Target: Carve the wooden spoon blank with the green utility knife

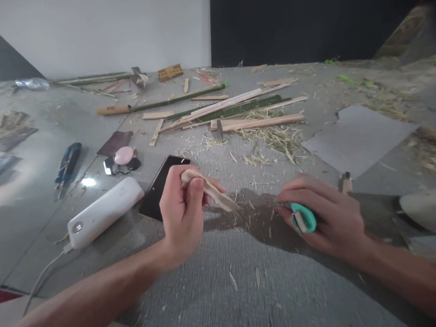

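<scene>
My left hand (185,209) is closed round a pale carved wooden piece (220,195), whose thin end points right and slightly down. To the right, my right hand (320,213) is wrapped round a tool with a turquoise handle (308,218); its tip near my fingertips is too blurred to make out. The two hands are apart, and the wooden piece and the tool do not touch. Behind my left hand lies a black phone (153,200). Thin wood shavings (255,206) are scattered on the grey surface between the hands.
A white power bank (105,213) with a cable, blue-handled pliers (69,163) and a pink round object (124,156) are at the left. Wood and bamboo strips (231,106) lie at the back, a grey sheet (357,136) at the right. A wall (126,36) stands behind.
</scene>
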The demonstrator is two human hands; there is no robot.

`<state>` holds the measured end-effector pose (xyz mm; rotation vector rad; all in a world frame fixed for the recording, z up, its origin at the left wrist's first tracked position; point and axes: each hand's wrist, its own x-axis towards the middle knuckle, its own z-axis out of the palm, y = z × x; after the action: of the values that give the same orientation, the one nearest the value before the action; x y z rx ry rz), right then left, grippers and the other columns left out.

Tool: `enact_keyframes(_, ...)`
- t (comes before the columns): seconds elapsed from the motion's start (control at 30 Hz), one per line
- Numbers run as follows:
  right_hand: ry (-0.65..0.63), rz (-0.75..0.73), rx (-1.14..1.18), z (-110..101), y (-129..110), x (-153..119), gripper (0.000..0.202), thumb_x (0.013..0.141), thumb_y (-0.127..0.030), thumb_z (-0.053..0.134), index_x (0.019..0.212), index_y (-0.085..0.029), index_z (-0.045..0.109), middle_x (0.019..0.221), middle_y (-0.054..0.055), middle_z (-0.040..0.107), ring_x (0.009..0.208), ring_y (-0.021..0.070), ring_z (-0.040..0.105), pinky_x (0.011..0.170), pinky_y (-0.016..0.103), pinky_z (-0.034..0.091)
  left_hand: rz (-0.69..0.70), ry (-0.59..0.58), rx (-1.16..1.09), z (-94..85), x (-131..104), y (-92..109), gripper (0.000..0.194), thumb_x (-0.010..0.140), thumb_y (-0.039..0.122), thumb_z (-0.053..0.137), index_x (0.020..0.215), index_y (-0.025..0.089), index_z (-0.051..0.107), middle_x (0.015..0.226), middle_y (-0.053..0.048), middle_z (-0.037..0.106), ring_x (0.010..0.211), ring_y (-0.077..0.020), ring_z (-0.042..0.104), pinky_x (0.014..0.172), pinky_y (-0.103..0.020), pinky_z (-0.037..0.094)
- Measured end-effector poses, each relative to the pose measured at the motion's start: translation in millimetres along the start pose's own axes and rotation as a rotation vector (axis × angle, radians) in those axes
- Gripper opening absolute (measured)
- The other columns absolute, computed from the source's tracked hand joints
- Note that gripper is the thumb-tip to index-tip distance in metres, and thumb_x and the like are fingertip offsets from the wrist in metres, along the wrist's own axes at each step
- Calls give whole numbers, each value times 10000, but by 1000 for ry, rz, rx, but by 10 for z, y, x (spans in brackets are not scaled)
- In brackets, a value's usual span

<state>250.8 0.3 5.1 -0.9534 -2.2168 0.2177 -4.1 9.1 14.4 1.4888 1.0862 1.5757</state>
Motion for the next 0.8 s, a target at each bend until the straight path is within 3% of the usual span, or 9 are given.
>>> enact_keyframes(0.1, -20, -2, -2, -7, 14, -11, 247, 869, -122, 634, 1072, -260, 599, 962, 48, 659, 819, 202, 646, 676, 347, 521, 84, -20, 70, -30, -5, -29, 49, 1055, 254, 544, 1039, 222, 511, 766, 9, 726, 580, -104, 649, 531, -219, 505)
enact_keyframes(0.3, -68, 35, 2, -18, 6, -15, 274, 876, -94, 627, 1085, -265, 582, 974, 39, 656, 843, 187, 634, 697, 332, 519, 151, -106, 186, -53, -14, -76, 244, 955, 154, 680, 1147, 221, 546, 913, 2, 708, 791, -139, 744, 682, -249, 598)
enact_keyframes(0.4, -53, 4, 18, -2, 23, -14, 248, 879, -105, 622, 1074, -254, 587, 959, 37, 654, 823, 179, 631, 671, 315, 509, 126, -141, 217, -54, -7, -77, 296, 933, 154, 715, 1176, 228, 563, 943, 4, 731, 807, -137, 742, 701, -251, 601)
enact_keyframes(0.6, -25, -7, 35, 24, 53, -20, 220, 874, -114, 642, 1057, -231, 605, 958, 43, 651, 806, 173, 628, 668, 304, 498, 43, -326, 378, -60, 19, -75, 50, 950, 230, 697, 966, 192, 670, 868, 0, 780, 701, -111, 725, 593, -208, 538)
enact_keyframes(0.8, -21, 4, 9, 20, 18, -3, 202, 883, -105, 636, 1032, -239, 607, 954, 40, 656, 798, 166, 634, 670, 298, 496, -110, -489, 434, -47, -8, -138, 180, 957, 256, 677, 1126, 199, 690, 868, -3, 787, 706, -131, 700, 591, -247, 505)
